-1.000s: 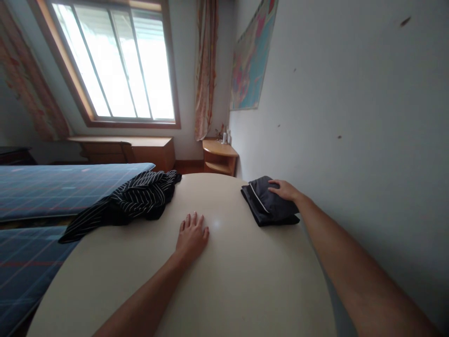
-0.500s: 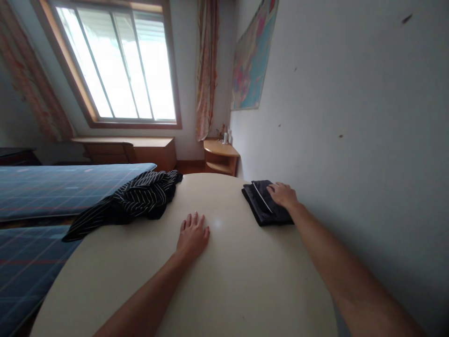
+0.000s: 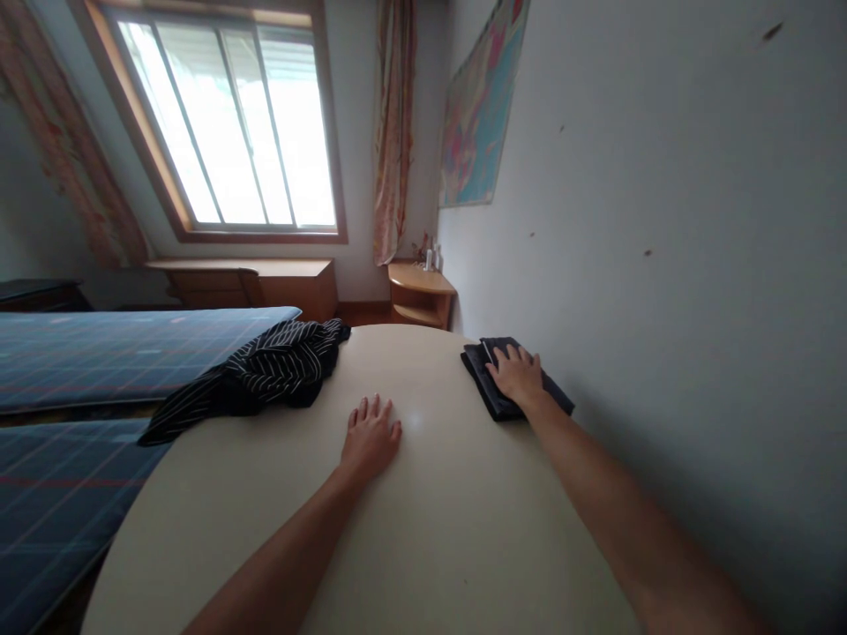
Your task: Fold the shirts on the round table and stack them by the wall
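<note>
A folded dark garment (image 3: 495, 399) lies at the far right of the round cream table (image 3: 423, 529), close to the wall. On top of it rests my right hand (image 3: 517, 374), fingers spread and palm down, covering part of the cloth and its thin white edge. My left hand (image 3: 371, 434) lies flat on the bare tabletop near the middle, its fingers apart and nothing in it. To its left, a crumpled black garment with white stripes (image 3: 281, 366) drapes over the table's far left edge.
Blue plaid mattresses (image 3: 132, 357) stand along the left side. The white wall (image 3: 694, 353) runs close on the right. Behind are a wooden desk (image 3: 297, 273) under the window and a corner shelf (image 3: 422, 280) with small items.
My right hand has shifted left across the folded dark garment and lies flatter on it. My left hand keeps its place on the table. The view has turned slightly.
</note>
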### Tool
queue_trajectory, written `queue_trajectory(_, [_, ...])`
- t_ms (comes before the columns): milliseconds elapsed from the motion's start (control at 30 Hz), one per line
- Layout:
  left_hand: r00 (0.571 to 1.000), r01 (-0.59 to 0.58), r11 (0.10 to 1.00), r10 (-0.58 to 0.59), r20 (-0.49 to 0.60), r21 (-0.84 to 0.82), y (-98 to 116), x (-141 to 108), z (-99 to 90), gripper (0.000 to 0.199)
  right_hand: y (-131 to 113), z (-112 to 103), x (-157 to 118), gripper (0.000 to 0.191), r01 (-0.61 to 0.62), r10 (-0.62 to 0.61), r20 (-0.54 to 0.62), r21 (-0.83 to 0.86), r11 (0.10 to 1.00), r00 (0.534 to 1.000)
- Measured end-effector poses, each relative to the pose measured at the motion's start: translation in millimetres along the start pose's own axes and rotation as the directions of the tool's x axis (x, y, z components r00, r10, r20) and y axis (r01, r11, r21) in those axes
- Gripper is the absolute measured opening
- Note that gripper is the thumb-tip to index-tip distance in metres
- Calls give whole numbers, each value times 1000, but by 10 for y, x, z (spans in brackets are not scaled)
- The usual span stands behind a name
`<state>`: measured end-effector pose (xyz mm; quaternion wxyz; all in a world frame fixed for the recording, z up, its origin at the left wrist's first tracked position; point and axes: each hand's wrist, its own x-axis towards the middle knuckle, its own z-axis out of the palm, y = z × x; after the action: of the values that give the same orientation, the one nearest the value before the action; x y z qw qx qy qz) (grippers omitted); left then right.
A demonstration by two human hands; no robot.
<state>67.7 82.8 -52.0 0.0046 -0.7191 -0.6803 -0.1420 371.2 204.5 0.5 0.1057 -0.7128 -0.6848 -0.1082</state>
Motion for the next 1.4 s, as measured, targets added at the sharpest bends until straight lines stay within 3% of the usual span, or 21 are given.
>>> queue_trajectory(100, [1000,-1,1000,1,-7,-31,-15,-1,8,52,-387,-92,-167,51,166,-161,-97,45,985,982])
queue_trajectory(267, [999,-14,990,7,-50,-138,-58,14,27,51,-1063,-8,-663,55,304,-324,49,241,922,945])
queue_trajectory(400, [985,-31,969,-12,-174,-244,-200,66,-47,48,-1212,99,-970,57,289,-348,122,344,893,929])
queue_trajectory(467, [946,-21,978,-48,-321,-209,-331,92,-129,45,-1152,111,-1030,56,317,-397,155,379,869,905])
queue_trajectory(600, [791,137,984,-177,-585,-112,-639,124,-294,44,-998,107,-1034,59,364,-482,222,417,833,848])
queue_trajectory(700, [699,294,933,-359,-619,-209,-809,144,-342,47,-966,106,-1024,61,366,-493,255,415,833,832])
queue_trajectory(800, [654,388,866,-500,-567,-317,-900,169,-314,47,-978,98,-1027,62,366,-495,265,414,834,827])
queue_trajectory(933, [656,457,812,-584,-479,-364,-969,204,-223,47,-980,91,-1030,63,374,-503,262,417,828,823])
queue_trajectory(1067, [670,424,831,-555,-493,-360,-1005,236,-153,49,-972,111,-1024,62,384,-508,251,412,827,824])
queue_trajectory(1233, [730,157,921,-351,-587,-356,-906,256,-164,51,-973,126,-1017,62,392,-515,244,412,822,822])
queue_trajectory(1400, [837,-112,937,-91,-539,-332,-690,204,-187,49,-976,125,-1014,62,383,-507,258,407,829,822])
